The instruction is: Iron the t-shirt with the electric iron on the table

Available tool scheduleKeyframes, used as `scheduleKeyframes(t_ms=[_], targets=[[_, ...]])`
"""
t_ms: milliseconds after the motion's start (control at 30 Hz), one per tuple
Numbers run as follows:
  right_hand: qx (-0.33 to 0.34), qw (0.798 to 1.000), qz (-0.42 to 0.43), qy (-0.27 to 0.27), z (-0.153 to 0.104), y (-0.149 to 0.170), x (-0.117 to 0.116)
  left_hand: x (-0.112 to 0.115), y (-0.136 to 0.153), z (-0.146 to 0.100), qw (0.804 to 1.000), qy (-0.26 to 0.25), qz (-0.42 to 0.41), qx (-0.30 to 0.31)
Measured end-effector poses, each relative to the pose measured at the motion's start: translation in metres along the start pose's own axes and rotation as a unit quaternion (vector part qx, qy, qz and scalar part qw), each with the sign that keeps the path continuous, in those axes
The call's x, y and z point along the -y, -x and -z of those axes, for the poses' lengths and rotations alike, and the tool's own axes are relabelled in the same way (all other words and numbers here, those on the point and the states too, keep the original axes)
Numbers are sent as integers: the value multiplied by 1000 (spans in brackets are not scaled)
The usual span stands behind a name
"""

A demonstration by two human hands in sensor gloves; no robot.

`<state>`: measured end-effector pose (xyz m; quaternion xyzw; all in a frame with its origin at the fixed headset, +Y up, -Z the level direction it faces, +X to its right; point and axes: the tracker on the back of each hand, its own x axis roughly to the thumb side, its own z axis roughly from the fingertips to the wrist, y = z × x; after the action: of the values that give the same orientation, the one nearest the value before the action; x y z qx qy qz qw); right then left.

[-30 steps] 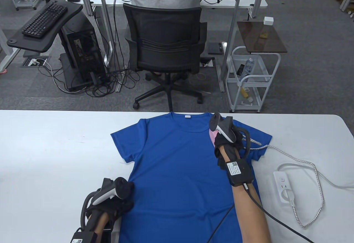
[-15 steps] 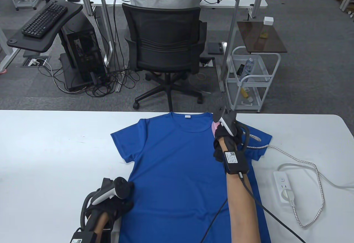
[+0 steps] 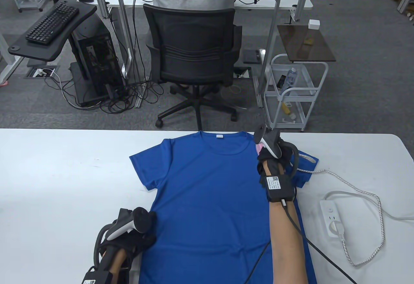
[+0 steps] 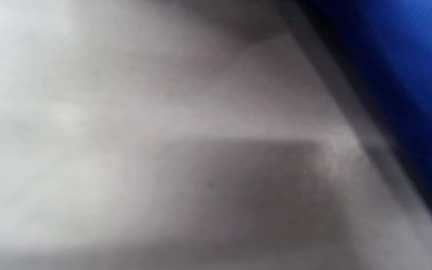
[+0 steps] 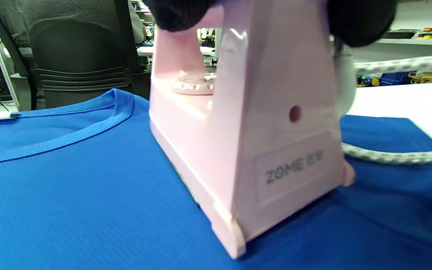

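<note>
A blue t-shirt (image 3: pixel 207 200) lies flat on the white table (image 3: pixel 64 174), collar at the far edge. My right hand (image 3: pixel 270 158) grips the handle of a pink electric iron (image 5: pixel 246 142) that rests on the shirt's right shoulder, next to the collar (image 5: pixel 51 131); in the table view only a pink sliver of the iron (image 3: pixel 258 148) shows beside the hand. My left hand (image 3: pixel 137 240) rests on the shirt's lower left edge. The left wrist view is blurred: it shows only table surface and a strip of the shirt (image 4: pixel 407 67).
The iron's braided white cord (image 3: pixel 355 190) crosses the right sleeve and loops to a white power strip (image 3: pixel 331 217) on the table's right. Beyond the far edge stand a black office chair (image 3: pixel 194 54) and a white wire cart (image 3: pixel 292 93).
My right hand has slid the iron a little right and toward the far edge, from beside the collar onto the shoulder. The left hand has not moved.
</note>
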<state>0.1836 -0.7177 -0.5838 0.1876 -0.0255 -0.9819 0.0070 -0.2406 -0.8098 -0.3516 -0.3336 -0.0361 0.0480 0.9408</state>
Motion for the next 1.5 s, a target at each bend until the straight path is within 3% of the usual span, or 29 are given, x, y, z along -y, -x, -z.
scheduleKeyframes(t_ms=[167,333,533,767,1033,1267,1500], targets=[[-44,998,-50,17,12,12,1,0,1,0,1000,-1,-11,-2],[-35,999,-40,-3,19,19,5,-1,1,0,1000,2,-12,-3],[-71,997,-27,-21,26,45,15,0,1,0,1000,4,-20,0],[-30,999,-13,-38,28,51,18,0,1,1,1000,6,-20,0],[-87,991,-85,-54,37,78,11,-1,1,1,1000,10,-18,0],[-67,995,31,-61,42,93,14,-2,1,1,1000,10,-19,1],[-114,991,-62,-37,54,109,12,-3,0,1,1000,10,-12,-2]])
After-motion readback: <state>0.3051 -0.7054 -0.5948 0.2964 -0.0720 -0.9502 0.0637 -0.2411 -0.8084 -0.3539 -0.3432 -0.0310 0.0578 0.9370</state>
